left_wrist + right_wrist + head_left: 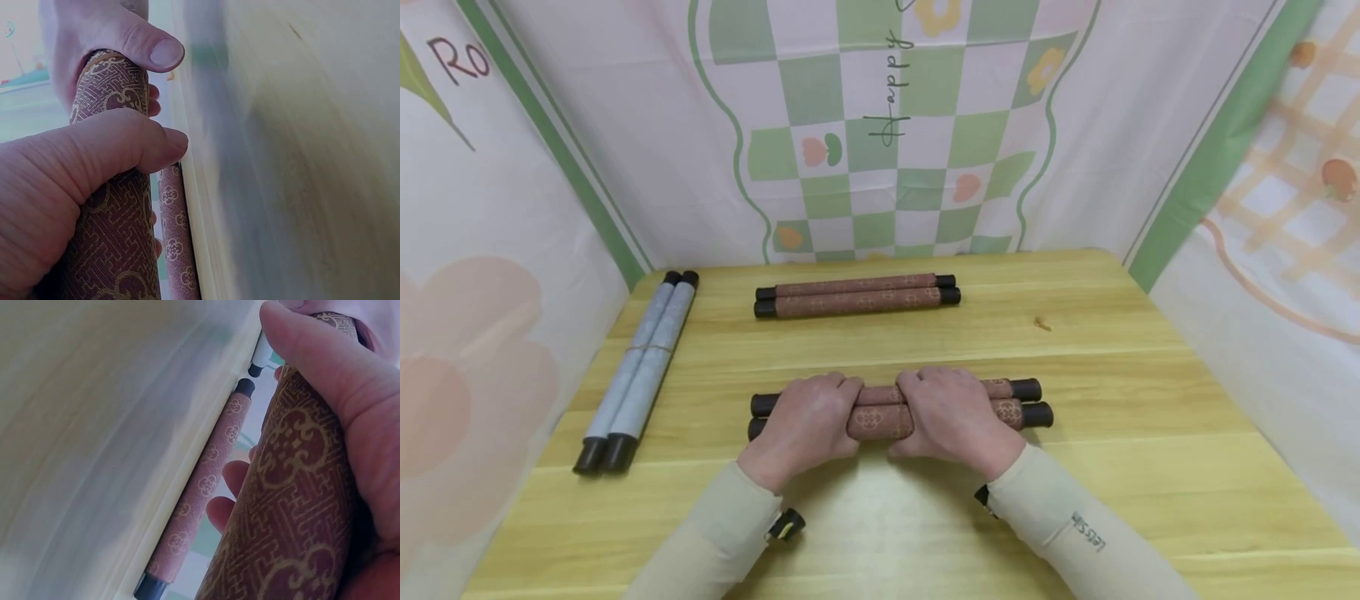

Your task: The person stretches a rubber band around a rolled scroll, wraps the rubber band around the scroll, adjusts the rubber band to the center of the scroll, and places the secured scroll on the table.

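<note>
A brown-red patterned double-roll scroll (880, 423) with black end knobs lies crosswise near the front of the table, its two rolls side by side. My left hand (814, 421) grips it left of the middle, thumb on the near side. Right of the middle, my right hand (951, 417) grips the same scroll. The left wrist view shows the left thumb (119, 147) pressed over the gold-patterned fabric. In the right wrist view, fingertips (220, 512) of the right hand curl round from the far side. Both palms hide parts of the rolls.
Farther back lies a second brown-red scroll (857, 302), also two rolls side by side. A grey-blue scroll (647, 358), tied with a thin cord, lies slanted along the left edge. A small brown scrap (1042, 324) sits at the right rear. Printed curtains (895, 192) surround the table.
</note>
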`<state>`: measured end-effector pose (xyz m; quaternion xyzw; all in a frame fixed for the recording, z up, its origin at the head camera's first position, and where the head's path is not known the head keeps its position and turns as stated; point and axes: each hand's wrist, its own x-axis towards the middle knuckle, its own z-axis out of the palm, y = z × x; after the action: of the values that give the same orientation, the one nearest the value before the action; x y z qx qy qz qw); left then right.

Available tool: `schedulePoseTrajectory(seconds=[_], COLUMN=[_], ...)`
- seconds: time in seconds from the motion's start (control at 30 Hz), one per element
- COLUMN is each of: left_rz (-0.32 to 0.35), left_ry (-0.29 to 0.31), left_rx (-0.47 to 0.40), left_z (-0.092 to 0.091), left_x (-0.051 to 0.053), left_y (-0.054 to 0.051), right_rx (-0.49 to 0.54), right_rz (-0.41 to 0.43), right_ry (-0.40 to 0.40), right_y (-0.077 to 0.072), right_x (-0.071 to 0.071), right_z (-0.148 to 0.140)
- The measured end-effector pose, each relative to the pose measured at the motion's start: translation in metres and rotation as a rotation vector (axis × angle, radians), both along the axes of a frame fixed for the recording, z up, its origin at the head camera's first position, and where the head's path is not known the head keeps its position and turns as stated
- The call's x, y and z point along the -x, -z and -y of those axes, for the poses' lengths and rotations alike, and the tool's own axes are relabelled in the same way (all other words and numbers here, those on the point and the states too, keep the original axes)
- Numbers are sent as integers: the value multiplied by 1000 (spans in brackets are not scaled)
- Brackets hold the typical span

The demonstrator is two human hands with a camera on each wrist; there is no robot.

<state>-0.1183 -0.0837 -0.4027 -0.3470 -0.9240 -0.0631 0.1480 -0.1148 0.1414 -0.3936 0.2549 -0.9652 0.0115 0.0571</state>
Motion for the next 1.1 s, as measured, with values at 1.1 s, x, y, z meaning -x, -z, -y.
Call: schedulePoseTrajectory(seconds=[1.1], left_rz=[-100], left_ry=[-13], left_rx=[9], left_z=[4], left_x=[-1], left_y=[6], right_rx=[69], right_rz=[54], right_ry=[-95], right_y=[-4], right_x=[5], right_z=[-8])
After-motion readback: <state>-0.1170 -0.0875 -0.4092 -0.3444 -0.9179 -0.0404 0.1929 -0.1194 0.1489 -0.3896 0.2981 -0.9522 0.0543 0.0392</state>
